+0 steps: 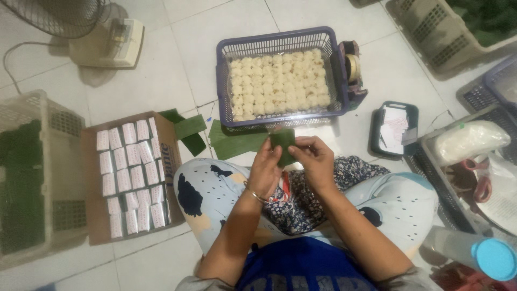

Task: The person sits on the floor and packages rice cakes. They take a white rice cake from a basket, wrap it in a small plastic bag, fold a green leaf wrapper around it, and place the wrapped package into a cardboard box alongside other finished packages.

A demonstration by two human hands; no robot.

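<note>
Ahead, purple basket (334, 70) of pale cakes (277, 83), both hands (265, 170) (315, 161) pinching leaf (283, 143)

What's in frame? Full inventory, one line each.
basket: one, purple, top centre on the floor, filled with rows of pale cakes
tape dispenser: one, dark, at the purple basket's right side
leaf strips: several, green, on the floor in front of the purple basket
cardboard tray: one, brown, left, holding rows of white packets
crate: one, beige, far left, with green leaves inside
fan: one, white, top left
small tray: one, black, right, with paper slips
crates: several, beige and grey, right side
bottle: one, clear with blue cap, bottom right
left hand: grip on a folded leaf
right hand: grip on the same leaf
</note>
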